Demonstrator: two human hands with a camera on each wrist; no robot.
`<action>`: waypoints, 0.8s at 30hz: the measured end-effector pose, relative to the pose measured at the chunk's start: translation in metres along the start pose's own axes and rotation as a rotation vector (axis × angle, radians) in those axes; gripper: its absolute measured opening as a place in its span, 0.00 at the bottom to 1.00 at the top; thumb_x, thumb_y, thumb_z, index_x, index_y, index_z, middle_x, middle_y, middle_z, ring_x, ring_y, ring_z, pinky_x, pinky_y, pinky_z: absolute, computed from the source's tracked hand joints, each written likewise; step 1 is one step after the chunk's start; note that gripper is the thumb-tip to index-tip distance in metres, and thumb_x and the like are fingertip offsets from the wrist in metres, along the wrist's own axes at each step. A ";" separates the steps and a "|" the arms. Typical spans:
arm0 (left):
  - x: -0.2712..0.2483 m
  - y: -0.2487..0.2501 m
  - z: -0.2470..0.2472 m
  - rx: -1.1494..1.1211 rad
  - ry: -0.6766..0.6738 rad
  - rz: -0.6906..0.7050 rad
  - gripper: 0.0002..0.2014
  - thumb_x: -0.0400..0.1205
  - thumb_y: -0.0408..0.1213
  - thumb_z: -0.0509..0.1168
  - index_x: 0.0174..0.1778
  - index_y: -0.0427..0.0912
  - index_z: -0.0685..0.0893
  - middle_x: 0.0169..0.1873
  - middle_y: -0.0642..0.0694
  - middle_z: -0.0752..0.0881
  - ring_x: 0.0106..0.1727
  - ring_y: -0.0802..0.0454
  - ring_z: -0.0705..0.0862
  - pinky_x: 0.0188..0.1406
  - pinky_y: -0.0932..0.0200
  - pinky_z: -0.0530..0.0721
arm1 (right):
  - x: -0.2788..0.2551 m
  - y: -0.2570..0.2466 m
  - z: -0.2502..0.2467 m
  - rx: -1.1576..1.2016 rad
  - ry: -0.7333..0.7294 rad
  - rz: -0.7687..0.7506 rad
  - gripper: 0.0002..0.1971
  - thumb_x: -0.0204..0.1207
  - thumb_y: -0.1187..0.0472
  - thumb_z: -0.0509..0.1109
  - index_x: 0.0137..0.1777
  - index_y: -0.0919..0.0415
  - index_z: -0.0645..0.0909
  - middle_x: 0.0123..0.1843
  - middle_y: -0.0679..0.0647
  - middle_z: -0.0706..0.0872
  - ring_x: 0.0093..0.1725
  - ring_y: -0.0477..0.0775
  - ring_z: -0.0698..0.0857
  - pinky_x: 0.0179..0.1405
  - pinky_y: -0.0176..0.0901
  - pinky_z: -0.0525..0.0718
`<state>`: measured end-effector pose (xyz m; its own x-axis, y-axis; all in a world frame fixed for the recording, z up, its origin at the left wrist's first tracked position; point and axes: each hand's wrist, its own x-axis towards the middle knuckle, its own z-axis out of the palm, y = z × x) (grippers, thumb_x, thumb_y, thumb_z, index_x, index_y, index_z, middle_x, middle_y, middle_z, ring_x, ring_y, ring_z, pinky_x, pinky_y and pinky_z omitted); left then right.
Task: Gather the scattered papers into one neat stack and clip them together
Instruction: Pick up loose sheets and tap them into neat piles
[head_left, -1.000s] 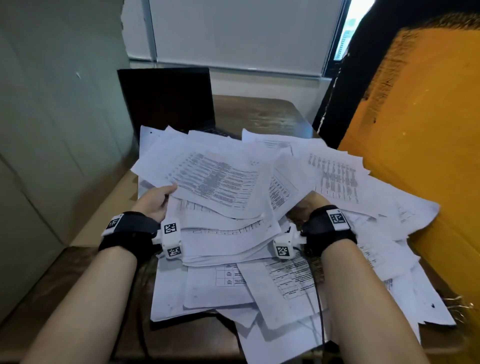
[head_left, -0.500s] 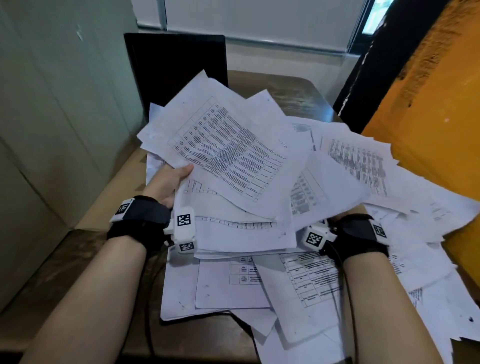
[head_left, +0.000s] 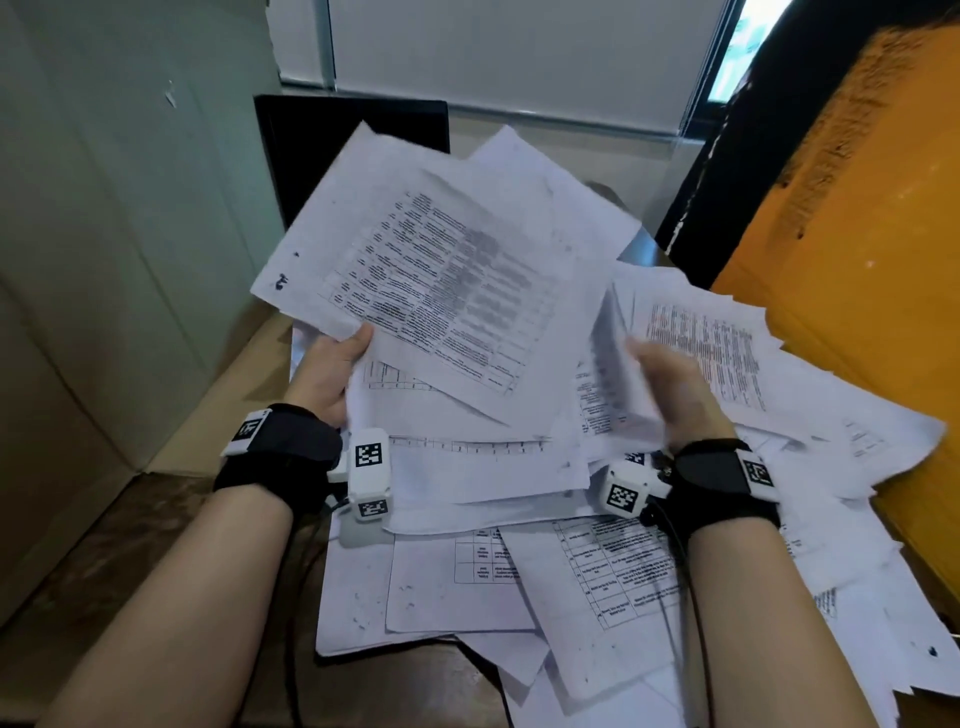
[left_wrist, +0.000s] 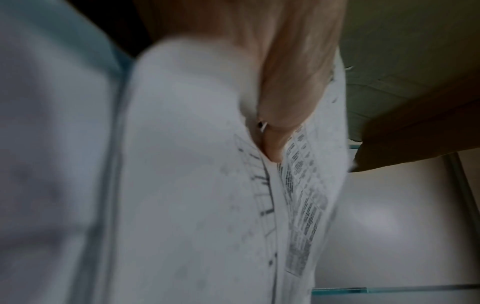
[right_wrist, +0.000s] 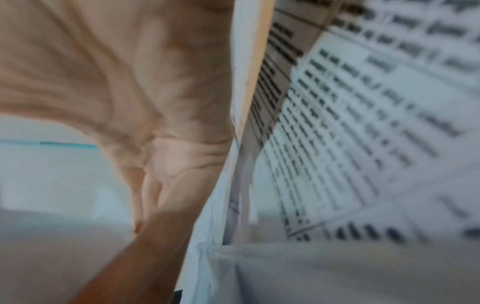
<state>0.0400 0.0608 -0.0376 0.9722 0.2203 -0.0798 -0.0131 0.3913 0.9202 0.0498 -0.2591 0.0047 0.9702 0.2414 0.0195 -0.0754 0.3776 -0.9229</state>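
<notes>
My left hand (head_left: 332, 366) grips a thick bundle of printed papers (head_left: 447, 291) at its left edge, thumb on the top sheet, and holds it raised and tilted over the table. In the left wrist view the thumb (left_wrist: 272, 115) presses between the sheets (left_wrist: 187, 185). My right hand (head_left: 670, 387) is blurred, with straight fingers against the bundle's right edge. The right wrist view shows its flat palm (right_wrist: 161, 127) beside printed sheets (right_wrist: 350, 123). More loose papers (head_left: 467, 582) lie scattered on the table below and to the right (head_left: 841, 441). No clip is in view.
A black laptop (head_left: 353, 140) stands open at the back of the wooden table (head_left: 130, 545). Cardboard (head_left: 104, 260) walls in the left side and an orange board (head_left: 857, 249) leans on the right. A thin cable (head_left: 291, 613) runs near my left forearm.
The bundle has risen off the pile and tilted up towards me. My right hand has come out from under the sheets and now lies along the bundle's right edge.
</notes>
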 end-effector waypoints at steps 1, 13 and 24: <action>0.000 0.000 0.000 0.017 0.024 -0.001 0.08 0.87 0.35 0.59 0.48 0.41 0.84 0.37 0.48 0.92 0.40 0.51 0.91 0.41 0.53 0.88 | 0.001 0.003 -0.001 0.041 -0.058 0.042 0.20 0.53 0.56 0.85 0.45 0.62 0.87 0.39 0.57 0.89 0.35 0.54 0.87 0.41 0.42 0.83; -0.012 0.007 0.010 -0.134 0.026 -0.175 0.16 0.90 0.40 0.50 0.49 0.37 0.80 0.32 0.43 0.92 0.30 0.51 0.90 0.39 0.49 0.82 | 0.008 0.025 0.006 -0.195 0.000 0.222 0.06 0.84 0.71 0.60 0.46 0.66 0.75 0.43 0.60 0.89 0.37 0.55 0.91 0.32 0.50 0.91; -0.020 0.010 0.014 -0.072 0.017 -0.250 0.18 0.84 0.42 0.62 0.63 0.31 0.80 0.55 0.33 0.87 0.50 0.38 0.89 0.42 0.38 0.89 | 0.009 0.013 -0.003 0.086 -0.086 0.218 0.21 0.81 0.50 0.63 0.67 0.63 0.78 0.60 0.60 0.88 0.61 0.61 0.85 0.62 0.56 0.84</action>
<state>0.0236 0.0483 -0.0216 0.9432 0.1240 -0.3083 0.2097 0.4977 0.8416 0.0583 -0.2548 -0.0086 0.9059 0.3997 -0.1402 -0.3037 0.3822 -0.8727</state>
